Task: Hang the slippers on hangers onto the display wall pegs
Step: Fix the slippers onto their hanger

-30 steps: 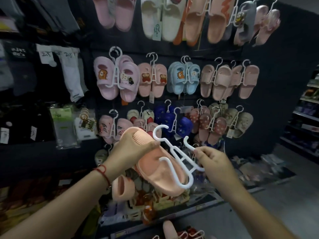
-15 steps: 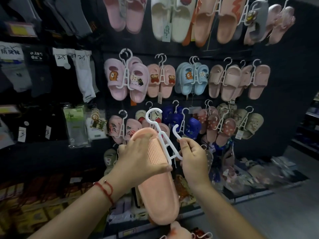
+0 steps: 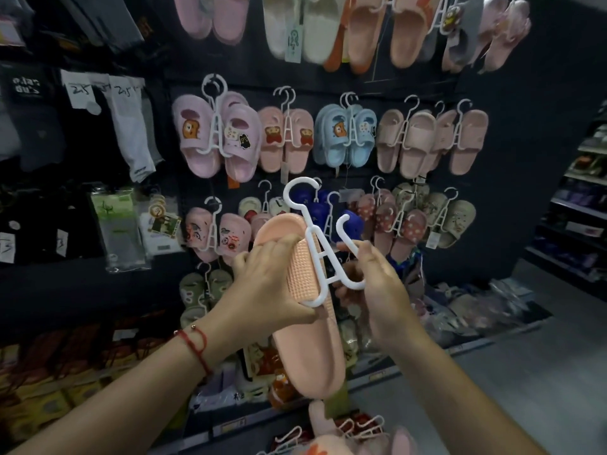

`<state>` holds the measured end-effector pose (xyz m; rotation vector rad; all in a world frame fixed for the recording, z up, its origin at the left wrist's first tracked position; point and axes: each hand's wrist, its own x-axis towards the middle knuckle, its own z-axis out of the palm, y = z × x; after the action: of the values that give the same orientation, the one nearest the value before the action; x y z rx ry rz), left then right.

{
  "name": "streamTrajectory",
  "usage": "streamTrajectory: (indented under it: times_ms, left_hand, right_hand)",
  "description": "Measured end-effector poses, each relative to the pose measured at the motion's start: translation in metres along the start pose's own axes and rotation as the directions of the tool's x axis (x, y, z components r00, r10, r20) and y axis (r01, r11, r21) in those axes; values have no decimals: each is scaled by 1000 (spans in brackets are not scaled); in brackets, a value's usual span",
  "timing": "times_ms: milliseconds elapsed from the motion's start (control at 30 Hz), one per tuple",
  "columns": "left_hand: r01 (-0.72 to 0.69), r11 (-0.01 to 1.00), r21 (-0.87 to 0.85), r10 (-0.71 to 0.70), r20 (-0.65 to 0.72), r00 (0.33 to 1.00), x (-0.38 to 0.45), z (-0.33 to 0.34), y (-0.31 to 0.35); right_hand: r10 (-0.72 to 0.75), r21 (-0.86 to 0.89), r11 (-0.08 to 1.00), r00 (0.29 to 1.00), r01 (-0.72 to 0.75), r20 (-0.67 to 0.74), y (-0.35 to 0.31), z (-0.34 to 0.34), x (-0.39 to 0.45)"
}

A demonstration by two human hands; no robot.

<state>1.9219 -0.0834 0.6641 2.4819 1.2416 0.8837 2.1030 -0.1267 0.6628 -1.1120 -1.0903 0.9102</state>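
Note:
A peach slipper (image 3: 308, 349) stands nearly upright in front of me, sole toward me, toe end up. My left hand (image 3: 269, 287) grips its upper part, fingers curled over the ribbed sole. A white plastic hanger (image 3: 320, 244) lies against the sole, its hook at the top and its left arm tucked under the slipper's edge. My right hand (image 3: 374, 284) holds the hanger's right arm. The dark display wall (image 3: 512, 133) behind carries rows of slippers on white hangers.
Socks and packaged goods (image 3: 121, 224) hang at the left. Low shelves below hold boxed goods and more slippers. More peach slippers with hangers (image 3: 348, 431) lie at the bottom edge. A grey aisle floor (image 3: 525, 372) and dark shelving lie at the right.
The slipper has swung from lying tilted to nearly upright. The hanger has moved from beside it onto its sole, and my right hand has come in close to the left one.

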Motion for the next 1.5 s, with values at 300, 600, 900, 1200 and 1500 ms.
streamTrajectory:
  times_ms: [300, 600, 900, 1200, 1500]
  left_hand:
    - [28, 999, 30, -29, 15, 999, 6, 4, 10]
    - [73, 997, -18, -72, 41, 997, 9, 3, 8]
    - [165, 986, -1, -165, 7, 986, 1, 32, 2]
    - [189, 981, 40, -192, 68, 979, -1, 41, -2]
    - [176, 955, 239, -192, 47, 980, -7, 20, -62]
  right_hand:
    - [539, -112, 838, 842, -534, 15, 133, -37, -6]
    - [638, -566, 710, 722, -418, 267, 197, -14, 7]
    - [618, -895, 56, 719, -443, -317, 260, -55, -20]
    - [634, -790, 305, 733, -531, -248, 276, -71, -24]
    - [608, -755, 579, 781, -308, 147, 164, -90, 45]
